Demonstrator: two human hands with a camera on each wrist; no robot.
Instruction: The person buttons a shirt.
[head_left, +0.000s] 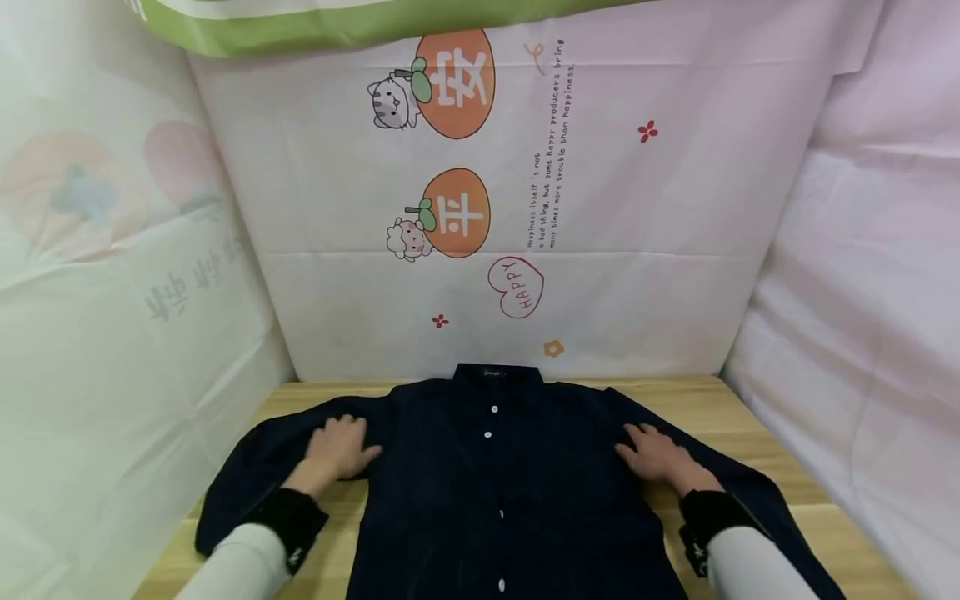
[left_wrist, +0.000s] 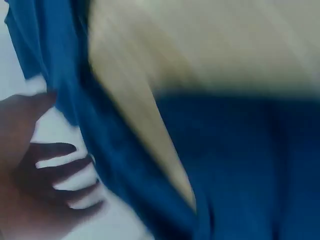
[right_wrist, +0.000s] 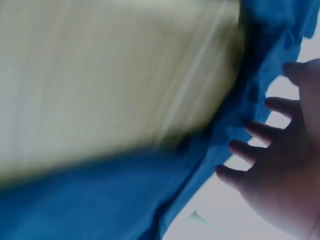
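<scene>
A dark navy button-up shirt point(head_left: 435, 492) lies front side up, collar away from me, its sleeves spread to both sides. White buttons run down its middle. My left hand point(head_left: 341, 447) is over the left-side sleeve near the armpit, thumb towards the body of the shirt. On the other side, my right hand point(head_left: 658, 454) is over the opposite sleeve by the shoulder. Both wrist views show spread fingers beside the blue-looking cloth: the left hand point(left_wrist: 35, 175) at lower left, the right hand point(right_wrist: 282, 160) at right. Neither hand grips the fabric.
The shirt lies on a wooden table point(head_left: 720, 417). A printed white cloth point(head_left: 337, 192) hangs behind it, with white cloth walls point(head_left: 855, 333) at both sides. A green-edged cloth point(head_left: 300, 32) crosses the top.
</scene>
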